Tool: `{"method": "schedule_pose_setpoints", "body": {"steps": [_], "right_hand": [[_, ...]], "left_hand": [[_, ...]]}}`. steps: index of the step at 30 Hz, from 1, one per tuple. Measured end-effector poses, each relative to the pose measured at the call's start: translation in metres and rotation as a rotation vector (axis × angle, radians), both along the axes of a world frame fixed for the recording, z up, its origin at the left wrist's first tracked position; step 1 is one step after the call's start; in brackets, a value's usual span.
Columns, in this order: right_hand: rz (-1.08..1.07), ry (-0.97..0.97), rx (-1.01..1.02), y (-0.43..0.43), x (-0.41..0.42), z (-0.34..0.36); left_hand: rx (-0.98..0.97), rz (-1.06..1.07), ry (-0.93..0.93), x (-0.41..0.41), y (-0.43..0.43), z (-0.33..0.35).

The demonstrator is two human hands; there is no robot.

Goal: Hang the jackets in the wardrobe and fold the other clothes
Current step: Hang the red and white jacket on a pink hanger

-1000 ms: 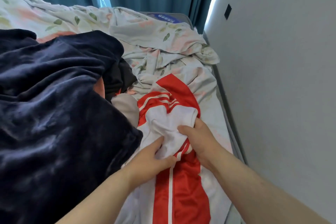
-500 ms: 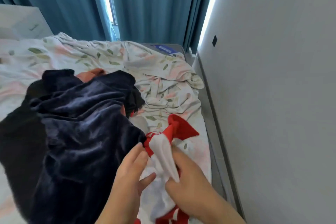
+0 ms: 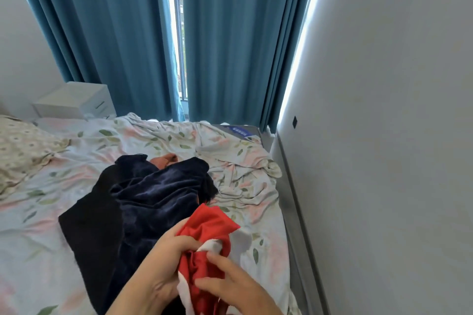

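Hands (left point(image 3: 163, 273), right point(image 3: 230, 286)) grip red-and-white garment point(image 3: 207, 235).

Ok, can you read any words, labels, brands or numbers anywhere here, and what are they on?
Blue label on the far corner of the grey mattress: white print, too small and blurred to read.
Red and white garment, dark blue garment, leaf-print sheet: no writing shows.
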State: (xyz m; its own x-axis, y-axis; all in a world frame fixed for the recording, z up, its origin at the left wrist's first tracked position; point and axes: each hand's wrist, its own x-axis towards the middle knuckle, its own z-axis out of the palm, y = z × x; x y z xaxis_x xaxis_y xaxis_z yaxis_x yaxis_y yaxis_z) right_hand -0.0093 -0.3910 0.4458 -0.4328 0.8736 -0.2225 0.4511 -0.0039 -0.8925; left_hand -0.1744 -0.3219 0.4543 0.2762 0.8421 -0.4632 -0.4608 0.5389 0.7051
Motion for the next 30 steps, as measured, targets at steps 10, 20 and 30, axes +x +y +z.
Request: {"method": "schedule_pose_setpoints", "body": {"steps": [10,20,30], "right_hand": [[-0.302,0.341,-0.143,0.004,0.001,0.101],[-0.226,0.542,0.185,0.030,-0.038,0.209],[-0.018,0.788,0.111,0.036,-0.045,0.370]], "left_hand": [[0.461,-0.298,0.216,-0.050,-0.030,0.118],[0.721,0.106,0.748,-0.096,-0.053,0.205],[0.710,0.499,1.070,-0.069,-0.088,0.242]]}}
